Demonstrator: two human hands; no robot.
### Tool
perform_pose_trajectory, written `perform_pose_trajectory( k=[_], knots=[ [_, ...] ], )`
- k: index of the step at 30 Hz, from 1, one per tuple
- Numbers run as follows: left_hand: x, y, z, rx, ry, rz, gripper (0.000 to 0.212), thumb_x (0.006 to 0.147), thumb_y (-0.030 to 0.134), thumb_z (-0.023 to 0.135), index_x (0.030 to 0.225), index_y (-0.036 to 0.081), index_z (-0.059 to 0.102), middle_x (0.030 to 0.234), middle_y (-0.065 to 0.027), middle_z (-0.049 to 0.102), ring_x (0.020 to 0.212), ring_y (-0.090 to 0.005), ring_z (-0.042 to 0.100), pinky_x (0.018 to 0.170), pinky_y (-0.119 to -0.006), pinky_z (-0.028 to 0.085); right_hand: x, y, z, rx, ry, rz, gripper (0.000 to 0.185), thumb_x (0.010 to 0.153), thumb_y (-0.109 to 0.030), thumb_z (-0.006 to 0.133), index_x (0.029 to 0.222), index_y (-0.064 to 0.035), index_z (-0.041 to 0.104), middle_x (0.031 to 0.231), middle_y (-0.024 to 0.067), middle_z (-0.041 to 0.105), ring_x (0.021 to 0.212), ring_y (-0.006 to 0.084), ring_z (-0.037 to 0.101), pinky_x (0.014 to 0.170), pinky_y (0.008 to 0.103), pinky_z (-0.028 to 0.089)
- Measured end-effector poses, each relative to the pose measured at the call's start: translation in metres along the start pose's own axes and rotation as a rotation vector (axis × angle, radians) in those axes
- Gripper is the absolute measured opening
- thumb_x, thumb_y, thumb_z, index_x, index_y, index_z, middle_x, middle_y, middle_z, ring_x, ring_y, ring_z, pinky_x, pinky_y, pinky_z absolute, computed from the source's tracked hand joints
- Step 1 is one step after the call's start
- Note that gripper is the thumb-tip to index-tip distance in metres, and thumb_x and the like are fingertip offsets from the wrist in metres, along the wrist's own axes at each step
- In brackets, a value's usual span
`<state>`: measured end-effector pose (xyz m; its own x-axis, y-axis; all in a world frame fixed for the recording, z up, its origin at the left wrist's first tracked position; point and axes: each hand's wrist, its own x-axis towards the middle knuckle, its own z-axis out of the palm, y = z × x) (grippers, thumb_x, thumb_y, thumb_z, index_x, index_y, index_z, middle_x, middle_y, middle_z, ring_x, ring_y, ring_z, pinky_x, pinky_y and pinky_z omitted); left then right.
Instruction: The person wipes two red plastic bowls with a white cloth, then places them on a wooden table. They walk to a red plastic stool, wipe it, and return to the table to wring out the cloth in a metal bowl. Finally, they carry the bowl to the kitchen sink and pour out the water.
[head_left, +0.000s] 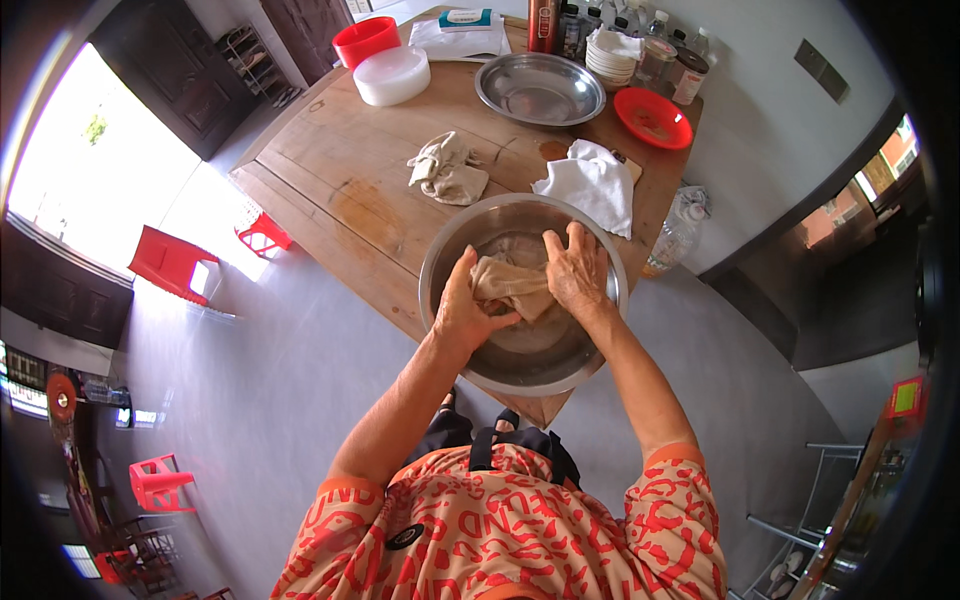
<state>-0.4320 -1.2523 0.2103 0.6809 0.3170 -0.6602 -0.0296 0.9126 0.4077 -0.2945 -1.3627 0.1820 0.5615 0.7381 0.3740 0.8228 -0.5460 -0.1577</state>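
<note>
In a stainless steel basin (616, 300) at the table's near corner, a wet beige cloth (517, 285) is bunched over shallow, cloudy water (525, 341). My left hand (463, 304) grips the left end of the cloth, some of its fingers hidden beneath the folds. At the cloth's right end is my right hand (577, 270), its fingers bent and partly hiding the edge it holds. Just beyond the basin, a crumpled beige cloth (450, 172) lies on the wooden table (367, 150). A white cloth (592, 184) is spread close to the basin's far right rim.
Farther back stand a shallow metal bowl (540, 86), a red plate (652, 118), stacked white bowls (609, 61), a white plastic tub (391, 75) and a red tub (367, 41). Several bottles line the wall. A large plastic bottle (679, 229) and red stools (174, 264) are on the floor.
</note>
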Motion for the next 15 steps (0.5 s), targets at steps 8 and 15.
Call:
perform_pose_trajectory(
  k=[8, 15],
  knots=[
    [-0.021, -0.009, 0.002, 0.157, 0.148, -0.126, 0.067, 0.082, 0.055, 0.055, 0.137, 0.021, 0.035, 0.145, -0.0134, 0.018, 0.130, -0.0453, 0.020, 0.092, -0.073, 0.023, -0.019, -0.023, 0.000, 0.624, -0.374, 0.148, 0.024, 0.078, -0.024, 0.060, 0.095, -0.0075, 0.054, 0.096, 0.0199, 0.057, 0.094, 0.0398, 0.055, 0.074, 0.0487, 0.046],
    [0.040, -0.019, -0.037, -0.362, -0.850, -0.184, 0.046, 0.089, 0.049, 0.047, 0.119, 0.014, 0.052, 0.105, -0.0153, 0.059, 0.097, -0.0336, 0.057, 0.085, -0.050, 0.046, -0.021, -0.101, -0.075, 0.950, 0.097, -0.092, 0.018, 0.083, -0.015, 0.060, 0.093, -0.0021, 0.053, 0.085, 0.0177, 0.058, 0.081, 0.0355, 0.058, 0.069, 0.0404, 0.045]
  ],
)
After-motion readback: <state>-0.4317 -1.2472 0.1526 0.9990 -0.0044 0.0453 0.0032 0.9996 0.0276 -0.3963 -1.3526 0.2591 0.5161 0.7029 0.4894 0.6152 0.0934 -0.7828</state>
